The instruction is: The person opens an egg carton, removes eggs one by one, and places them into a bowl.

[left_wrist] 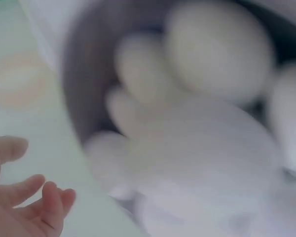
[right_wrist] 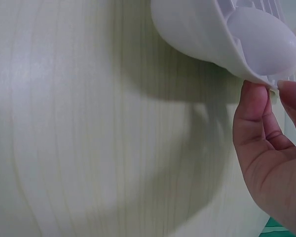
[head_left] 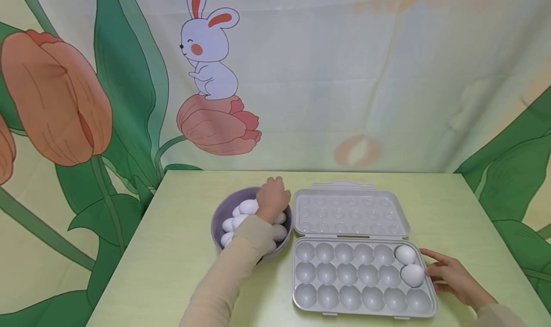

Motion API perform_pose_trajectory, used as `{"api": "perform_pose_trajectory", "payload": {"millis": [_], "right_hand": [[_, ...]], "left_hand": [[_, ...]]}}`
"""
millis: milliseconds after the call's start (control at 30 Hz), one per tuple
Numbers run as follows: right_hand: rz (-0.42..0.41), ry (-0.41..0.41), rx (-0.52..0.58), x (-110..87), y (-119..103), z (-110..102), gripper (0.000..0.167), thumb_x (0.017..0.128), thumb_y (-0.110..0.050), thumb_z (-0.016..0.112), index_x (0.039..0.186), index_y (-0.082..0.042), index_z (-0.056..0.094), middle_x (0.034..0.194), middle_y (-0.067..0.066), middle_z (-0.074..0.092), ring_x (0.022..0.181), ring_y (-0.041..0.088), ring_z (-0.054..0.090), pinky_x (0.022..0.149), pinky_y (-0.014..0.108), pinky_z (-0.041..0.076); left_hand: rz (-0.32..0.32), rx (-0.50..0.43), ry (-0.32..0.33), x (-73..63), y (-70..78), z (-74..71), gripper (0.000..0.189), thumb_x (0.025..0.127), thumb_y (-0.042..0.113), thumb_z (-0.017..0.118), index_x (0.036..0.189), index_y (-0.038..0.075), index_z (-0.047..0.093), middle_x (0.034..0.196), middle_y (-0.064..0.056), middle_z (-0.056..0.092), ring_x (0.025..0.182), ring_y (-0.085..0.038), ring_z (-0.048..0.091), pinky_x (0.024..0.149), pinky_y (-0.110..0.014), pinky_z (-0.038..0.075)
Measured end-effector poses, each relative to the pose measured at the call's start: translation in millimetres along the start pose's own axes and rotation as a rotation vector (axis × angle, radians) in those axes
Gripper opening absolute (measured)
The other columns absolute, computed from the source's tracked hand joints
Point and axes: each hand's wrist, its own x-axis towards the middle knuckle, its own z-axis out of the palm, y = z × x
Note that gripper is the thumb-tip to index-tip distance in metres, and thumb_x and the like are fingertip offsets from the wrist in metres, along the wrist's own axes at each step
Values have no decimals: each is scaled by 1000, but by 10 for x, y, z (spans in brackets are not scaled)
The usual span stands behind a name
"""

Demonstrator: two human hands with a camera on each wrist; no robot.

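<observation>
My left hand (head_left: 273,196) is over the right side of a purple bowl (head_left: 218,211) that holds several white eggs (head_left: 248,206). In the left wrist view its fingers (left_wrist: 19,191) are loosely bent with nothing between them, and the eggs (left_wrist: 219,49) look blurred. At the right end of an open grey plastic egg carton (head_left: 366,308), my right hand (head_left: 456,277) pinches the rim between thumb and fingertips, as the right wrist view shows. Two white eggs (head_left: 412,275) sit in the carton's rightmost column, in the back and middle rows.
The carton's lid (head_left: 350,212) lies folded back, flat on the pale wooden table (head_left: 155,269). The bowl stands close to the carton's left side. Behind the table hangs a cloth (head_left: 310,78) printed with tulips and a rabbit.
</observation>
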Motion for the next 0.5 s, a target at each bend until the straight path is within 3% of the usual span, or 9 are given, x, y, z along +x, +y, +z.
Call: {"api": "perform_pose_trajectory", "payload": {"millis": [100,200,500], "right_hand": [[-3,-4,-8,-7,-1,-4,63,85,-13,50,139,-3,18,88,1,57,77,16,54,63,31,46],[3,-1,-15,-10,0,-4,62,86,-12,49,139,-3,18,88,2,57,77,16,53,63,31,46],[18,1,-16,-9,-28,2,62,86,-11,49,139,-3,18,87,3,57,76,17,53,63,32,46]], "left_hand": [[78,-1,21,-69,238,-42,38,84,29,49,116,10,51,111,-10,52,93,-27,57,70,-39,48],[160,-40,3,-169,458,-33,38,84,30,50,119,13,51,115,-8,52,96,-25,56,71,-38,48],[292,-110,-113,-476,912,335,35,83,33,53,116,20,52,114,1,53,90,-16,58,60,-28,45]]}}
